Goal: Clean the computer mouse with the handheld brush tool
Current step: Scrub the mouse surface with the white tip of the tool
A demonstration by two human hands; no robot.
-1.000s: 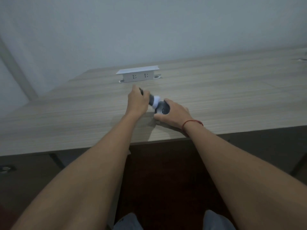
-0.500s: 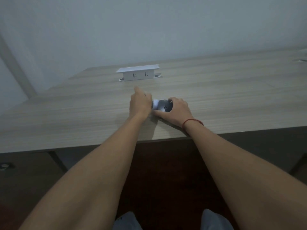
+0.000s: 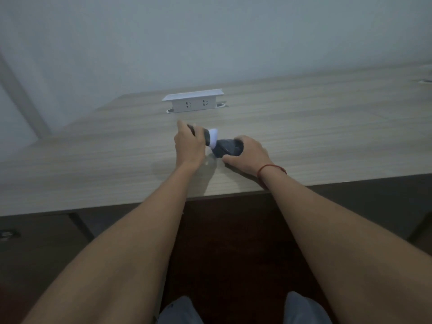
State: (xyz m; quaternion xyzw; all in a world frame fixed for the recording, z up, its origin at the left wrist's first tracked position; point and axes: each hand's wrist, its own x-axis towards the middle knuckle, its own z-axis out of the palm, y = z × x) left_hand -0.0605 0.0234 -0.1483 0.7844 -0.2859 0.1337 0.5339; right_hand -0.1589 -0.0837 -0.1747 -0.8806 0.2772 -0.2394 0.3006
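Note:
A dark computer mouse [image 3: 228, 148] rests on the wooden desk [image 3: 327, 141], tipped up on its side. My right hand [image 3: 249, 153] grips it from the right, fingers curled over its top. My left hand [image 3: 188, 146] is wrapped around the dark handle of a brush tool [image 3: 209, 136]. The tool's white bristle head touches the left end of the mouse. Most of the handle is hidden inside my fist.
A white pop-up socket box [image 3: 193, 100] stands on the desk beyond my hands. The desk's front edge [image 3: 117, 205] runs just below my wrists. A red string circles my right wrist [image 3: 271, 169]. A pale wall rises behind the desk.
The brush head has swung up and back, showing its white bristles and dark handle again. The mouse has tilted and shifted slightly right in my right hand.

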